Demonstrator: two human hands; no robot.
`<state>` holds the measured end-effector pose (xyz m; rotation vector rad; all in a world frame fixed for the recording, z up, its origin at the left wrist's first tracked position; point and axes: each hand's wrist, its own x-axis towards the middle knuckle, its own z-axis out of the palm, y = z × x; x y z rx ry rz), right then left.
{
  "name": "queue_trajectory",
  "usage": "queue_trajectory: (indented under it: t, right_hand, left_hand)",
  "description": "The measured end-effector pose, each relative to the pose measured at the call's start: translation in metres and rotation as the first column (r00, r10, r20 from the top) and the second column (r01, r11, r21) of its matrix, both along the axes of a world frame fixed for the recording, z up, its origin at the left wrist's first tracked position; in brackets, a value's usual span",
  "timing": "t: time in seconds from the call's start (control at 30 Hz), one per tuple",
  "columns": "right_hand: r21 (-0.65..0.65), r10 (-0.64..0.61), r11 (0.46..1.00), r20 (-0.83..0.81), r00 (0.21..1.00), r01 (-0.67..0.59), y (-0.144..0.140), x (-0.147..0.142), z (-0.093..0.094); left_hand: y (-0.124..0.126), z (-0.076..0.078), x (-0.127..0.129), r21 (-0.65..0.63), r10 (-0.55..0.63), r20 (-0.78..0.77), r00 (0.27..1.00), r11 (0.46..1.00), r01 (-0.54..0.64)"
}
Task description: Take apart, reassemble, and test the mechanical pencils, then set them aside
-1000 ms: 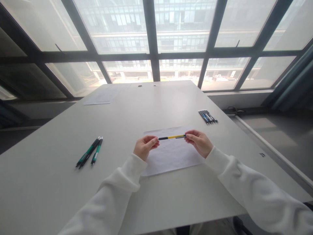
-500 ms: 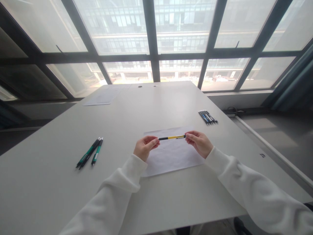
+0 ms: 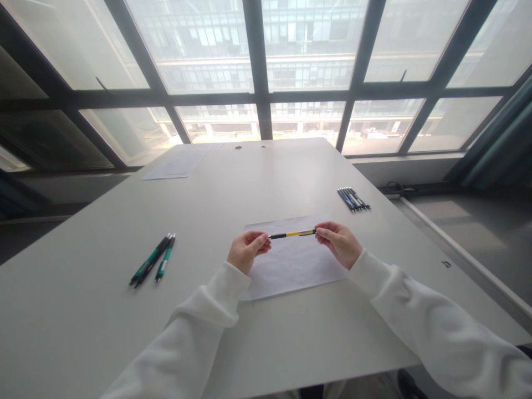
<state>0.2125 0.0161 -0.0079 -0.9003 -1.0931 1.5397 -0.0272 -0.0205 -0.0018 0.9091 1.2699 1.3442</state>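
Note:
A yellow and black pen (image 3: pixel 293 234) is stretched between my two hands, nearly level, above a white sheet of paper (image 3: pixel 291 271). My left hand (image 3: pixel 248 249) pinches its black end between thumb and fingers. At the other end, with the clip, my right hand (image 3: pixel 338 241) has thumb and fingers closed on it. The pen's very tips are partly hidden by my fingertips. Both wrists are in white sleeves, and the paper lies flat beneath, partly covered by my hands.
Three green and black pens (image 3: pixel 152 259) lie on the white table (image 3: pixel 233 194) at left. Several dark and blue pens (image 3: pixel 353 199) sit in a row at right. More paper (image 3: pixel 172 165) lies at the far left. Large windows (image 3: pixel 307 50) rise behind the table.
The pen has turned slightly about its length, so its clip shows a little differently. Both hands stay in nearly the same place.

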Motion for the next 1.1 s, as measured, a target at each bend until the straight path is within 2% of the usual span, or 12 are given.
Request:
queue_trajectory:
  t: [1.1]
  right_hand:
    - [-0.044, 0.008, 0.999, -0.03, 1.0, -0.01, 0.0006, 0.001, 0.0001]
  left_hand:
    - [0.0013, -0.0071, -0.0029, 0.055, -0.036, -0.001, 0.999, 0.998, 0.036]
